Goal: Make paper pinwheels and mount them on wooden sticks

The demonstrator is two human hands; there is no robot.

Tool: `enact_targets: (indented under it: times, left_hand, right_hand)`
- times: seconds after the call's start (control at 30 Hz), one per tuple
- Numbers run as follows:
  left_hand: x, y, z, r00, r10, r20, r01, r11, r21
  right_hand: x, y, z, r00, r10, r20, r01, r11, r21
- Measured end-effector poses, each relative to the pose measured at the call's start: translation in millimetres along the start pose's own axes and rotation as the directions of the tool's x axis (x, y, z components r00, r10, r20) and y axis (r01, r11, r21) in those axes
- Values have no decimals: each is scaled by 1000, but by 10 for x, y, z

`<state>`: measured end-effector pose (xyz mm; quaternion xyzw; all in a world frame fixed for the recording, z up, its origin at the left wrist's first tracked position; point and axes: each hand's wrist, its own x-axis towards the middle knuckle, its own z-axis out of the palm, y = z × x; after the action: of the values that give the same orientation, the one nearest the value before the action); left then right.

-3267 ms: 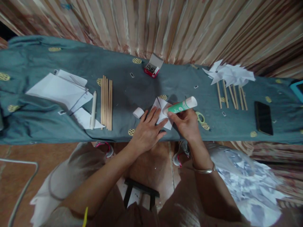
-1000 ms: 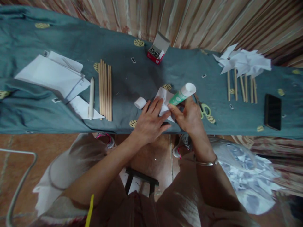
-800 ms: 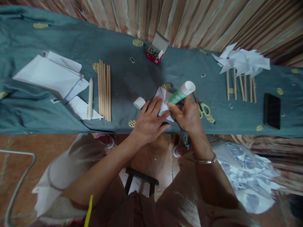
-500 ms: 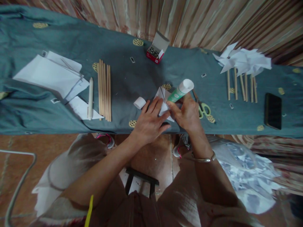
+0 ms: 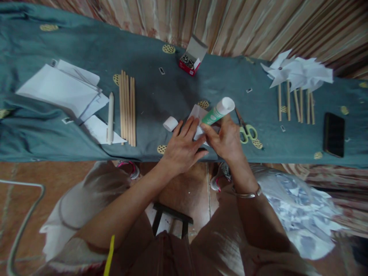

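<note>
Green-and-white and probably plastic, the glue stick [image 5: 215, 114] stood tilted over the white paper [image 5: 200, 112] near the cloth's front edge, its lower end hidden by the right hand [image 5: 227, 140]; whether it touched the sheet could not be told. That hand was closed round the lower barrel, thumb along the near side. The tube looked light, stiff and rather smooth, best gripped low for control. The paper seemed thin, easily creased or dragged, and better pinned flat than pinched; the left hand [image 5: 181, 149] lay on it, palm down, fingers slightly parted. Just beyond those fingertips lay a white cap [image 5: 170, 124], and right of the tube, green-handled scissors [image 5: 245, 125]. Farther out were an open red box [image 5: 187, 69], wooden sticks [image 5: 127, 111], paper pinwheels [image 5: 306, 73] and a phone [image 5: 334, 134], all on the teal cloth [image 5: 155, 92].
</note>
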<state>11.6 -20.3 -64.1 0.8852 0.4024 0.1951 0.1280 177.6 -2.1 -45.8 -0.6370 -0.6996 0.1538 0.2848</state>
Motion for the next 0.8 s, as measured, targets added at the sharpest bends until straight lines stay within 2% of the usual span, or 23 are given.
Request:
enact_targets:
  times: [0.5, 0.8]
  left_hand:
    - [3, -13, 10, 1000, 14, 4, -14, 1000, 2]
    - [-5, -33, 20, 1000, 11, -18, -12, 999, -32]
  right_hand:
    - [-33, 0, -45, 998, -58, 33, 60, 996, -62]
    - [-59, 59, -41, 1000, -30, -4, 30, 999, 27]
